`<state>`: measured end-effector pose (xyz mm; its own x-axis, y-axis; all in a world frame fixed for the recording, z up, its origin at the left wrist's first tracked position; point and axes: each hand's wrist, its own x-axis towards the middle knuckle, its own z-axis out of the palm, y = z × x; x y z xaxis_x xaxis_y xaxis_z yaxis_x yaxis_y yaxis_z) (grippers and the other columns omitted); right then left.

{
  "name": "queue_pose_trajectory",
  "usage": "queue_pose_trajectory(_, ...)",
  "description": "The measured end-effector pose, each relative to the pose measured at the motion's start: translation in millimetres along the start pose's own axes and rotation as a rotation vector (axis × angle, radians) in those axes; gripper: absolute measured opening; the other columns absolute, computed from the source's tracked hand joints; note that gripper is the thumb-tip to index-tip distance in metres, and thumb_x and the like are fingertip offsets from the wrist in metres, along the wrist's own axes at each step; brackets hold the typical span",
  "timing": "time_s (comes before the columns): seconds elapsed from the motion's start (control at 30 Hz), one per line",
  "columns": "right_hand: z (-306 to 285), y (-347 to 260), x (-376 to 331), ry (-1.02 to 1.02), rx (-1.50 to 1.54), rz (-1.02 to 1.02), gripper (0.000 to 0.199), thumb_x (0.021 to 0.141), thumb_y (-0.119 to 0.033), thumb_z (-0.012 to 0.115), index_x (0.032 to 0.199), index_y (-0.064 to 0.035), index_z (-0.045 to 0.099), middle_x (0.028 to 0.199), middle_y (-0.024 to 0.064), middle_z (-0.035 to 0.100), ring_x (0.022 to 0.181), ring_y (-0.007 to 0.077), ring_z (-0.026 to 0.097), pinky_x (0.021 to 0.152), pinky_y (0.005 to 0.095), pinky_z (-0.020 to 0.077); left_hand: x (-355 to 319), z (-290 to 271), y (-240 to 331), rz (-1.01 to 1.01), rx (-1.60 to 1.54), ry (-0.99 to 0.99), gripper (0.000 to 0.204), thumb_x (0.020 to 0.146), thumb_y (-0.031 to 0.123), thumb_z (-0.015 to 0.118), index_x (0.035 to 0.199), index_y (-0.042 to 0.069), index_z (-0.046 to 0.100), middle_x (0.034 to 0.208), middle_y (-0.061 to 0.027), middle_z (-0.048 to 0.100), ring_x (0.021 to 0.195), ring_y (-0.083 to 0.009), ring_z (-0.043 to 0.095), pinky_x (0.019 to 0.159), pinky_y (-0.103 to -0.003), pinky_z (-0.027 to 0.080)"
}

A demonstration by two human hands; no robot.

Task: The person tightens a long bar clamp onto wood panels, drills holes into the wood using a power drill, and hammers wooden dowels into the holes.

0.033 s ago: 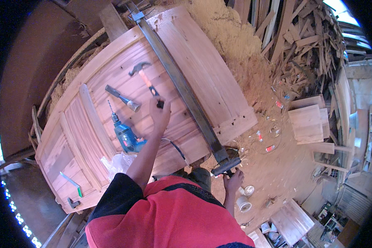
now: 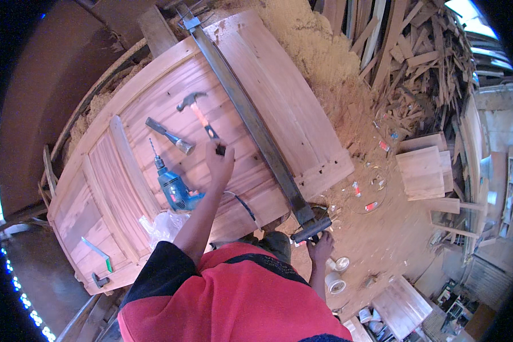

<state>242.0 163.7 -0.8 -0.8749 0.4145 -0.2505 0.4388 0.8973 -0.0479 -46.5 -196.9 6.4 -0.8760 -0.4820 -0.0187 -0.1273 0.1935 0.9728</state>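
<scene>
My left hand (image 2: pixel 220 162) is closed round the handle of a claw hammer (image 2: pixel 198 113), its head above the panelled wooden door (image 2: pixel 302 114). A long metal bar clamp (image 2: pixel 242 105) lies across the door. At the clamp's near end, my right hand (image 2: pixel 322 246) is closed on its screw handle, by the dark end block (image 2: pixel 312 229). To the left of the hammer lie a chisel (image 2: pixel 170 135) and a blue power drill (image 2: pixel 175 189) with a bit in its chuck.
A clear plastic bag (image 2: pixel 164 227) and a bevel-like tool with a green end (image 2: pixel 100 253) rest on the door's near left. Sawdust (image 2: pixel 302 43) and scrap wood (image 2: pixel 422 62) are heaped beyond. Cut boards (image 2: pixel 422 171) and white tubs (image 2: pixel 335 282) stand at right.
The hammer and my left hand have shifted slightly, the hammer head coming a little nearer to me. My right hand stays at the clamp.
</scene>
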Motion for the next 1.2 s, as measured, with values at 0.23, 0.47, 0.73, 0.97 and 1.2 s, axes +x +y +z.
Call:
queue_pose_trajectory(0.23, 8.2, 23.3, 24.9, -0.438, -0.020, -0.136, 0.052, 0.072, -0.045, 0.083, 0.100, -0.0033, 0.072, 0.095, 0.0232, 0.073, 0.088, 0.0420, 0.070, 0.076, 0.0499, 0.0560, -41.2, -39.7, -26.7, -0.043, 0.191, -0.091, 0.025, 0.081, 0.009, 0.070, 0.104, 0.005, 0.062, 0.097, -0.0126, 0.060, 0.090, -0.0249, 0.059, 0.081, -0.037, 0.049)
queue_pose_trajectory(0.47, -107.0, -16.8, -38.2, -0.498, 0.256, -0.118, 0.046, 0.075, -0.040, 0.083, 0.095, 0.0006, 0.074, 0.086, 0.0217, 0.074, 0.082, 0.0370, 0.073, 0.073, 0.0444, 0.0560, -1.5, -11.1, 1.5, 0.201, 0.213, 0.017, 0.053, 0.091, 0.040, 0.072, 0.128, 0.004, 0.058, 0.115, -0.0162, 0.066, 0.102, -0.0290, 0.064, 0.088, -0.044, 0.053)
queue_pose_trajectory(0.73, -112.4, -49.3, -53.1, -0.391, 0.374, -0.112, 0.041, 0.077, -0.039, 0.080, 0.094, -0.0019, 0.075, 0.083, 0.0218, 0.073, 0.079, 0.0380, 0.072, 0.071, 0.0454, 0.0556, 127.6, 58.3, 26.3, -0.888, -0.875, -0.342, 0.039, 0.092, 0.044, 0.070, 0.106, 0.010, 0.058, 0.083, -0.0086, 0.062, 0.069, -0.0232, 0.064, 0.064, -0.041, 0.057)
queue_pose_trajectory(0.97, -42.5, -30.2, -50.0, -0.295, 0.730, -0.025, 0.027, 0.074, -0.021, 0.083, 0.094, -0.0055, 0.073, 0.090, 0.0130, 0.076, 0.084, 0.0304, 0.073, 0.077, 0.0416, 0.0560, 101.8, 28.0, 67.1, -0.625, -0.993, -0.348, 0.025, 0.092, 0.030, 0.070, 0.105, 0.013, 0.056, 0.082, -0.0050, 0.060, 0.069, -0.0214, 0.062, 0.064, -0.037, 0.056)
queue_pose_trajectory(1.2, -7.3, 82.8, -31.3, -0.236, 0.576, -0.184, 0.023, 0.071, -0.015, 0.083, 0.084, -0.0032, 0.069, 0.074, 0.0106, 0.070, 0.069, 0.0197, 0.068, 0.065, 0.0366, 0.0547, -26.5, -49.5, 141.8, -0.617, -1.193, -0.284, 0.038, 0.093, 0.042, 0.063, 0.112, 0.010, 0.056, 0.087, -0.0070, 0.059, 0.082, -0.0264, 0.060, 0.082, -0.044, 0.053)
